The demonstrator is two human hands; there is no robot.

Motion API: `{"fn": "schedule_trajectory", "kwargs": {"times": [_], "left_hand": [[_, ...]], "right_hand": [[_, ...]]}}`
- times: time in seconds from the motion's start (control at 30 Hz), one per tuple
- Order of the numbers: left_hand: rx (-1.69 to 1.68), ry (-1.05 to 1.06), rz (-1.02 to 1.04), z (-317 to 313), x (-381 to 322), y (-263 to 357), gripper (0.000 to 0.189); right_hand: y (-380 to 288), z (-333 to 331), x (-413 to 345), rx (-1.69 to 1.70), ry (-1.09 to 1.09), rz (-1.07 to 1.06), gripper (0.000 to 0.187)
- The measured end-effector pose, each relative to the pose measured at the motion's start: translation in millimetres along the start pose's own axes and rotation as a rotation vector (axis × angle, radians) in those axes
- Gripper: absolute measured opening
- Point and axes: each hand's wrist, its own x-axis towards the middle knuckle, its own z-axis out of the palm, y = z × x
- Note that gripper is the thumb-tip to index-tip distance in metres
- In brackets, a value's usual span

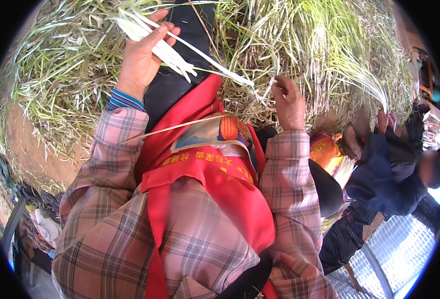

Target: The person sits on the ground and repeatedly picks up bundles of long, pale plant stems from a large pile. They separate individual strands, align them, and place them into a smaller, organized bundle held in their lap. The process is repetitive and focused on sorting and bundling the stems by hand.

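Note:
My left hand [145,56] holds a small bunch of pale, white-stemmed leafy shoots [167,56], possibly chives, with the cut or root ends pointing towards my lap. One longer pale stalk [220,67] reaches from that bunch to the right, and its end comes close to my right hand [290,104]. Between the fingertips of the right hand is a thin, whitish, frayed strand [269,86]. Whether the strand still joins the stalk is too fine to tell. Beneath both hands are my dark trouser leg [190,33] and a red apron [201,93] with printing.
Loose green and straw-coloured shoots [66,59] cover the ground ahead and to both sides. At right a co-worker in dark clothes [380,168] grips a bunch of green shoots [373,82]. An orange printed sack [326,151] lies between us. A dry straw [178,127] crosses my apron.

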Motion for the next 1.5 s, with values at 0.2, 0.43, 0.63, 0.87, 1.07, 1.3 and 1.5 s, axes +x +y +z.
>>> {"fn": "schedule_trajectory", "kwargs": {"times": [0.2, 0.43, 0.63, 0.87, 1.07, 1.3, 1.5], "left_hand": [[0.023, -0.163, -0.100, 20, -7, -6, 0.038], [0.033, -0.201, -0.082, 28, -3, -7, 0.040], [0.110, -0.126, -0.277, 50, -20, -27, 0.034], [0.061, -0.191, -0.396, 59, -37, -46, 0.025], [0.006, -0.388, -0.437, 50, -34, -41, 0.027], [-0.068, -0.448, -0.424, 44, -31, -43, 0.029], [0.059, -0.323, -0.419, 37, -28, -42, 0.031]], "right_hand": [[-57, 23, -23, 0.516, -0.308, -0.228, 0.019], [-58, 35, -37, 0.813, -0.554, -0.040, 0.013], [-64, 31, -35, 0.393, 0.028, -0.219, 0.008], [-62, 31, -34, 0.665, -0.208, -0.070, 0.012], [-56, 29, -34, 1.219, -0.720, 0.152, 0.017], [-61, 41, -35, 1.215, -0.566, 0.126, 0.017], [-57, 38, -25, 1.248, -0.142, 0.194, 0.017]]}}
